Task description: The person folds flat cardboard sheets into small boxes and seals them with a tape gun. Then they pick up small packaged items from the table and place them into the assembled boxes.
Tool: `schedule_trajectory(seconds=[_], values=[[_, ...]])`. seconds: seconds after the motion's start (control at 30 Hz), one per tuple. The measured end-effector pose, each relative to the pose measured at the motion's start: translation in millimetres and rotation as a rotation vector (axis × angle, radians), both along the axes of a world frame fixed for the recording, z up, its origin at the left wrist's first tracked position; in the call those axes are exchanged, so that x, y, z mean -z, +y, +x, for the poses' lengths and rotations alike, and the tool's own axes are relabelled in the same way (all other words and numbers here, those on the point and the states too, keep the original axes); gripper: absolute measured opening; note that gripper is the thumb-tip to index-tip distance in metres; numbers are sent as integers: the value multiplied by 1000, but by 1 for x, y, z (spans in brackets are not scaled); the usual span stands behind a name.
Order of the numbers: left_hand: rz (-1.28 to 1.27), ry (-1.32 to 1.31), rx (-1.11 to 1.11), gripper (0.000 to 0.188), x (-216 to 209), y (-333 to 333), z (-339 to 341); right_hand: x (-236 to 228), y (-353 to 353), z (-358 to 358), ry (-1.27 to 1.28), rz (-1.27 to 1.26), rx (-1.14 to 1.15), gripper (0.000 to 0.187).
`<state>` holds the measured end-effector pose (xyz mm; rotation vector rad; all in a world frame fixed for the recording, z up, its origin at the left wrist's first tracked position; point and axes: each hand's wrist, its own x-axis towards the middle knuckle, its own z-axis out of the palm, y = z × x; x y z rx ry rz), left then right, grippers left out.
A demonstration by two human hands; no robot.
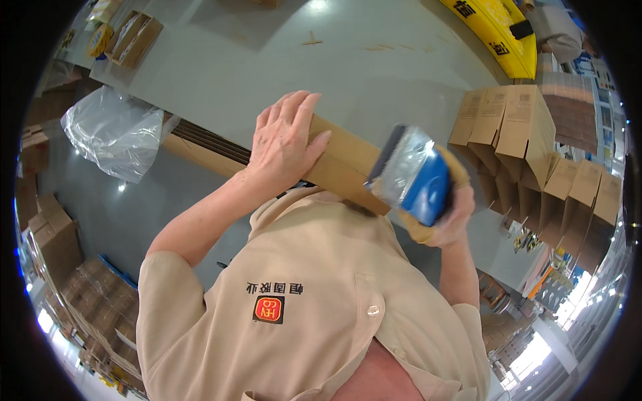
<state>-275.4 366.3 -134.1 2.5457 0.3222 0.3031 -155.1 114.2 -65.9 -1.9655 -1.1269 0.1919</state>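
Note:
A narrow brown cardboard box lies on the grey tabletop against my front. My left hand rests flat on its left end, fingers stretched out and thumb spread to the side. Over the box's right end my right hand is wrapped round a blue tape dispenser, slightly smeared by motion. A clear plate covers the dispenser's front, a dark edge shows at its upper left, and tan tape rolls round its back. Whether the dispenser touches the box I cannot tell.
Folded-open cardboard boxes stand in rows at the right. A clear plastic bag hangs at the table's left edge beside flat cardboard sheets. A yellow bin is at the far right, a small open carton at the far left.

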Motion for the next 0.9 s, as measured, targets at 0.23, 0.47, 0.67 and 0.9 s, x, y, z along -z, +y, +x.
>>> schedule_trajectory(seconds=[0.23, 0.47, 0.67, 0.9], values=[[-756, -180, -71, 50, -22, -2, -2, 15, -3, -1, 37, -70, -99, 78], [-1224, 68, -76, 45, -31, -22, 3, 4, 10, -1, -30, -194, -123, 82], [-1831, -409, -470, 38, -6, -10, -15, -27, 19, 0, -47, -318, -105, 74], [-1081, -64, -598, 45, 41, 16, -21, -33, 42, -7, -117, -545, -172, 81]])
